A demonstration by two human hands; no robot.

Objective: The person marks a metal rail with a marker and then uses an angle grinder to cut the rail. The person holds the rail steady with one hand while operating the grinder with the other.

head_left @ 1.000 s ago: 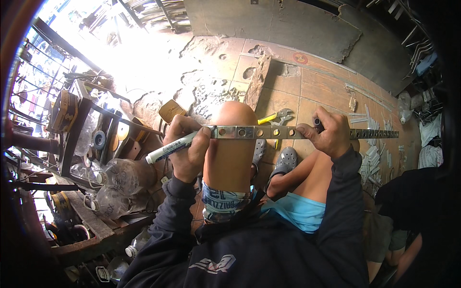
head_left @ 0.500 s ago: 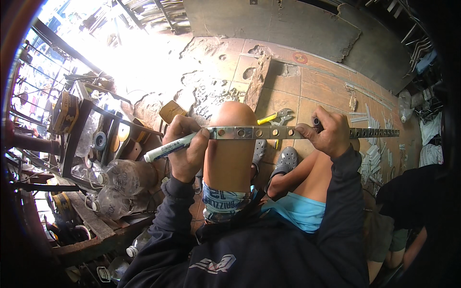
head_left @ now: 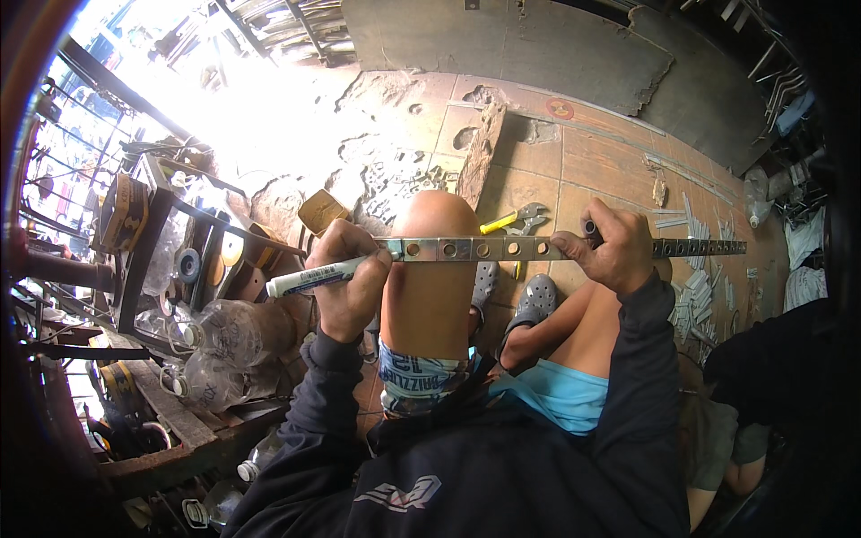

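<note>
A long metal bar with a row of round holes lies crosswise over my raised knee. My left hand is closed on a white marker, its back end pointing left. The marker's front end meets the bar near the bar's left end; whether the tip touches is too small to tell. Around the bar further right, my right hand is closed, thumb on the near face. A small dark round piece shows between its fingers, its kind unclear. The bar runs on to the right past this hand.
Yellow-handled pliers lie on the tiled floor beyond my knee. Plastic bottles and a metal rack with discs stand at left. Cut metal strips are scattered at right, near another person. A wooden piece lies ahead.
The marker in my left hand has tilted a little flatter, and its front end now sits at the bar's left part. My right hand and the bar have hardly moved.
</note>
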